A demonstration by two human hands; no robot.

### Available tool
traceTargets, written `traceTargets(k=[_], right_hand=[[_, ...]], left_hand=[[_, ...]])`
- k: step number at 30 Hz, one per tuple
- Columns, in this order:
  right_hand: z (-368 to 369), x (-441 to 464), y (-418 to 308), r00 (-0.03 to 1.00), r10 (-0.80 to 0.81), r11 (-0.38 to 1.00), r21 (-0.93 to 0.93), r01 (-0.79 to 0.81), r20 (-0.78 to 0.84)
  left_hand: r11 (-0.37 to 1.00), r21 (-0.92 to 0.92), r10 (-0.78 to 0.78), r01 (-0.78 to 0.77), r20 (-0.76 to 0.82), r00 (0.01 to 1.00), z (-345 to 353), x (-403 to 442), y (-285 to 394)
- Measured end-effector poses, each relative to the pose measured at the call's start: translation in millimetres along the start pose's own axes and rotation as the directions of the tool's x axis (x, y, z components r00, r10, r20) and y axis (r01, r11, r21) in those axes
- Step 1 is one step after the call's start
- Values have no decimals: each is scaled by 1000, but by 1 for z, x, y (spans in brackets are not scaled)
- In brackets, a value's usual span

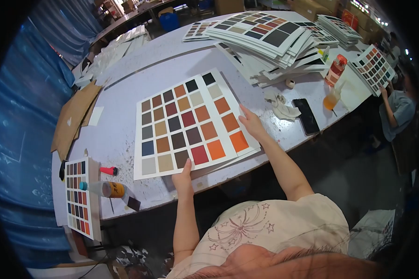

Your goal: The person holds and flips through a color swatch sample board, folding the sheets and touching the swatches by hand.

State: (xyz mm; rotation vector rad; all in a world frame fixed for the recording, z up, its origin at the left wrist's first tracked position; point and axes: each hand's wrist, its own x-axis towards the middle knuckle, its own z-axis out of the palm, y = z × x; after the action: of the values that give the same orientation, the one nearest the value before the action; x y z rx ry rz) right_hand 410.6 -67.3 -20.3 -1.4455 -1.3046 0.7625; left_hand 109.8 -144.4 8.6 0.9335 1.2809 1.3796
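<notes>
A white colour swatch card (pixel 184 149) with rows of coloured squares lies tilted over the near part of the table. Under it a second swatch card (pixel 224 86) sticks out to the right, showing one column of squares. My left hand (pixel 184 180) grips the near edge of the upper card, thumb on top and fingers hidden below. At the right edge of the cards, my right hand (pixel 252 123) is closed on the lower card, its fingers partly out of sight underneath.
Untidy stacks of swatch cards (pixel 270 35) fill the far right. A phone (pixel 306 116), crumpled tissue (pixel 282 108) and bottles (pixel 336 69) lie nearer. Left are another card stack (pixel 77 197), a clear bottle (pixel 108 189) and cardboard (pixel 74 121). Another person (pixel 398 111) holds a card at right.
</notes>
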Motion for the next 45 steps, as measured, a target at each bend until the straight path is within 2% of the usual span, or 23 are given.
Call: traceTargets(k=[4, 7, 20, 26, 32, 41, 45], right_hand=[[-1, -1, -6, 1000, 14, 1000, -26, -14, -7], [-1, -2, -9, 1000, 24, 1000, -2, -24, 17], [1, 2, 8, 1000, -11, 999, 41, 10, 11], [1, 2, 5, 1000, 8, 999, 51, -9, 24], [0, 1, 2, 1000, 22, 999, 39, -23, 21], [1, 2, 5, 1000, 14, 999, 41, -14, 18], [2, 2, 4, 1000, 13, 997, 78, -14, 21]], left_hand=[[1000, -25, -6, 6, 11, 1000, 2, -1, 3], [995, -65, -78, 78, 8, 997, 1, -2, 5], [999, -4, -32, 32, 32, 999, -3, 1, -5], [998, -49, -35, 36, 21, 999, 0, 0, -3], [999, 47, -6, 6, -8, 1000, 5, -2, -3], [996, -42, -80, 80, 7, 997, 1, 2, 4], [973, -163, -162, 163, 19, 987, 2, -2, 14]])
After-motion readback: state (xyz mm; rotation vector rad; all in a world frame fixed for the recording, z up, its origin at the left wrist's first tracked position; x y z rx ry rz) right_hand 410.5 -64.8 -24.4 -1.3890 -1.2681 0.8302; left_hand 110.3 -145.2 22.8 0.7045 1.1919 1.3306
